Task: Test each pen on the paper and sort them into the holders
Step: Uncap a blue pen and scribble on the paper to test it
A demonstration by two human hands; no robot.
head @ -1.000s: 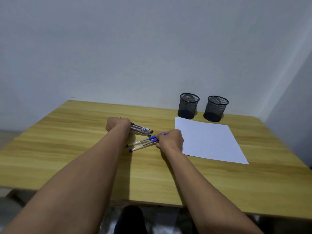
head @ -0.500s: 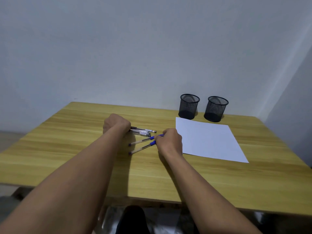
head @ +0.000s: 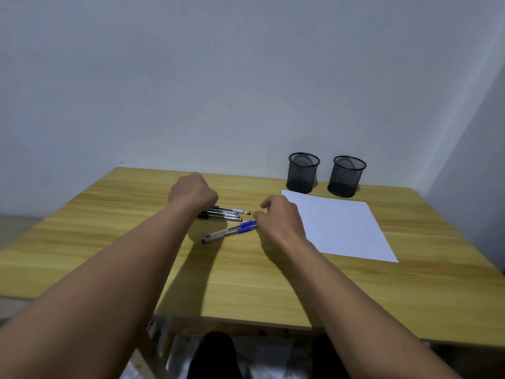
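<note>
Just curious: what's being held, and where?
Cannot be told: the right hand is at the cap ends of the blue-capped clear pens; the left hand hides its fingers.

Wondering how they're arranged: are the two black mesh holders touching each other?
Apart. The head view shows table and wall between the left holder and the right holder.

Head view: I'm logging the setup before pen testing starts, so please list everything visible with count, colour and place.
black-capped pens: at least three, clear with black ends, bunched on the table by the left hand
blue pens: two, blue-trimmed, lying nearer the camera than the bunch
holders: two, black mesh, side by side at the table's far edge, no pens sticking out
paper: one, white, flat in front of the holders
table: one, light wood
wall: pale grey, behind the table
left hand: one, over the bunch's left ends, fingers hidden
right hand: one, fingertips at the blue pens' right ends
</note>
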